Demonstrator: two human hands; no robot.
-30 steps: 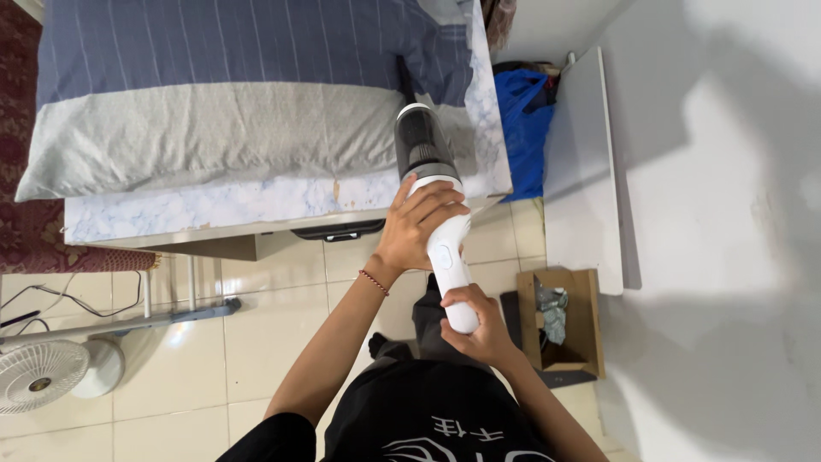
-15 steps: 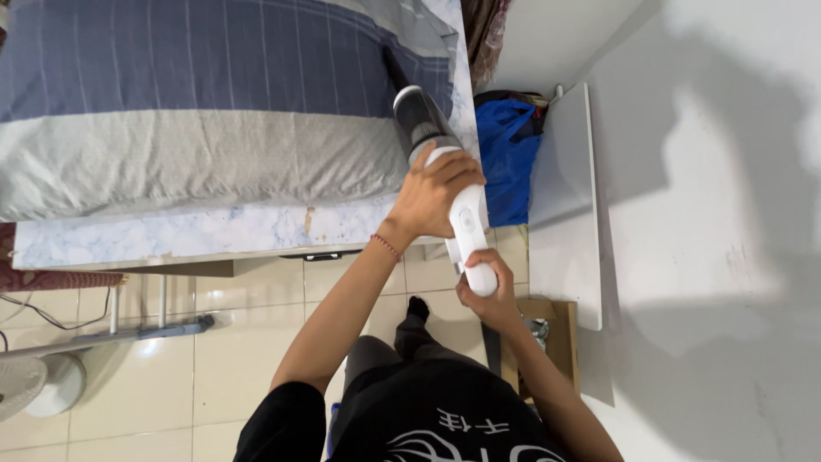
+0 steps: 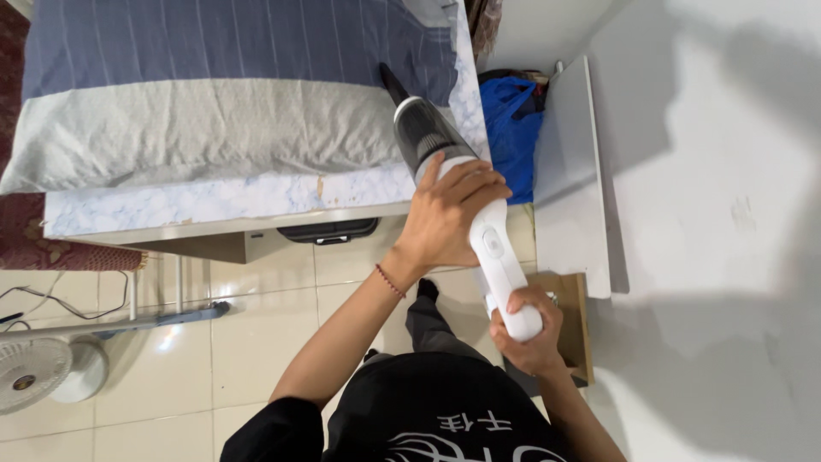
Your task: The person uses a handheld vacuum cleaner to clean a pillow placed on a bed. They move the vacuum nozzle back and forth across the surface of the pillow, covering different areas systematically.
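The bed (image 3: 256, 192) fills the upper left: a flat rectangular mattress in a smooth sheet printed like pale blue-and-white marble, its near edge running almost level across the view. On it lies a soft pillow (image 3: 214, 94), the far half slate blue with thin pale stripes, the near half a crinkled grey-beige cloth. To the right rises a matt white wall (image 3: 727, 214), faintly scuffed and crossed by broad shadows. Below the bed spreads a floor of glossy cream square tiles (image 3: 265, 342) with thin grout lines. A flat white board (image 3: 569, 171) leans upright along the wall, with a crumpled bright blue bag (image 3: 509, 120) wedged between it and the bed's corner. At the lower left stands a white round fan (image 3: 30, 372) with a wire grille, near a thin metal bar and loose dark cables on the tiles.

The handheld vacuum (image 3: 479, 214) is a slim cylinder of smooth white plastic with a dark, translucent dust chamber and a tapered black nozzle; it slants up and left, nozzle tip resting on the bed at the pillow's right end. The left hand (image 3: 445, 214), wearing a thin red cord bracelet at the wrist, wraps over the white body just behind the dark chamber. The right hand (image 3: 526, 329) is closed around the rounded rear end of the handle.
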